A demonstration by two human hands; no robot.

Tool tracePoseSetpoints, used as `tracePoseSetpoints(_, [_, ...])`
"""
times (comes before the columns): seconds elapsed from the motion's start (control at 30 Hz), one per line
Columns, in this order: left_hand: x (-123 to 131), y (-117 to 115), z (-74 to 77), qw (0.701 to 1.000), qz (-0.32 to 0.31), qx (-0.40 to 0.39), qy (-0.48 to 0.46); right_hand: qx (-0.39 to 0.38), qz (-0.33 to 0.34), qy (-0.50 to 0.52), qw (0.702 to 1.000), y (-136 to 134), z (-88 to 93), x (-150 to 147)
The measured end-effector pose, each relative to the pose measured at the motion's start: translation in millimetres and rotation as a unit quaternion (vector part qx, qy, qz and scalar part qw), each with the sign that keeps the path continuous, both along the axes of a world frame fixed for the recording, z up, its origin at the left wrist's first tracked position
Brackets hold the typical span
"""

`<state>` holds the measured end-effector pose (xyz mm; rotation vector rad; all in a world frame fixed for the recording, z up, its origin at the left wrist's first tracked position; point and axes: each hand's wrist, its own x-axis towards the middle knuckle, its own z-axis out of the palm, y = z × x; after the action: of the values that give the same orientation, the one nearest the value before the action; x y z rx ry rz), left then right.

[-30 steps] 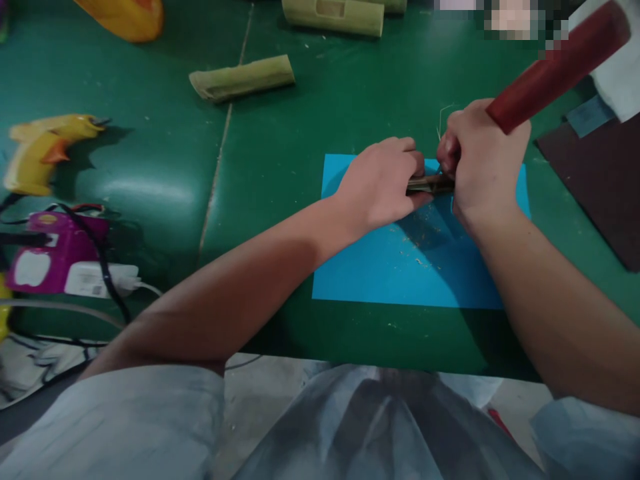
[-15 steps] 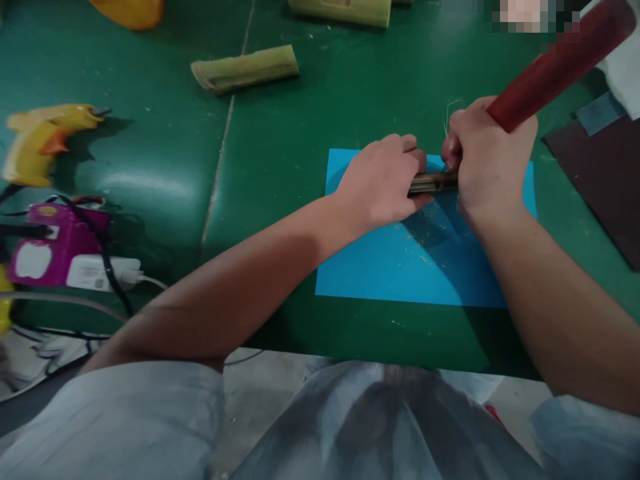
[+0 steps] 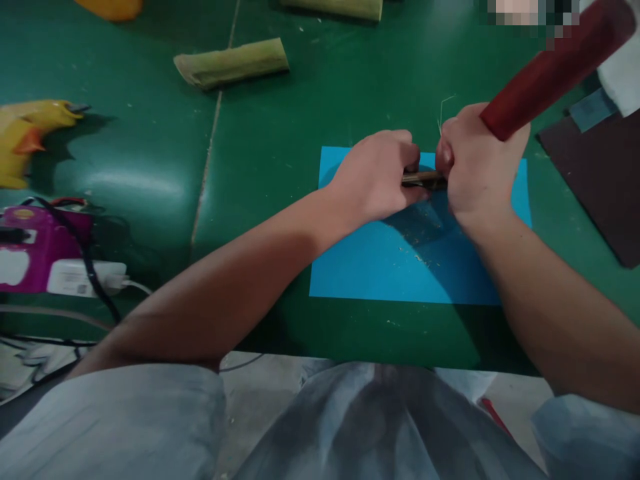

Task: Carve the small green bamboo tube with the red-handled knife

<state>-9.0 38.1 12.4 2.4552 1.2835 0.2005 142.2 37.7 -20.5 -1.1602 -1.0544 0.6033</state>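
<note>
My left hand [image 3: 377, 173] is closed around a narrow brown stick [image 3: 419, 178], which spans the short gap between both hands. It lies low over a sheet of blue paper [image 3: 360, 267], where pale shavings [image 3: 419, 259] are scattered. A thick dark-red handle [image 3: 555, 70] juts up and to the right out of my right fist [image 3: 485, 157]. Whatever the handle's lower end carries is hidden by my fingers, close to the stick. A fine pale strand [image 3: 441, 113] stands up beside my right fingers.
Beyond the paper, a cut bamboo piece [image 3: 235, 63] lies on the green table [image 3: 145, 173]. At left are a yellow glue gun [image 3: 35, 133], a purple power block [image 3: 45, 243] and a white plug [image 3: 87, 277] with cables. A dark brown board [image 3: 597, 183] lies at right.
The view has shifted slightly, so table objects sit a little farther left. The stick shows as a thinner strip between my hands. Both grips are kept.
</note>
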Motion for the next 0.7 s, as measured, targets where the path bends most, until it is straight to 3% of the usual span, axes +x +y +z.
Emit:
tracePoseSetpoints(0.3, [-0.9, -5.5, 2.2, 0.999, -0.030, 0.017, 0.025, -0.002, 0.007, 0.069, 0.998, -1.9, 10.4, 2.0])
tracePoseSetpoints(0.7, [2.1, -9.6, 12.4, 0.995, -0.058, -0.001, 0.080, -0.054, 0.033, 0.045, 0.997, -2.8, 18.6, 12.3])
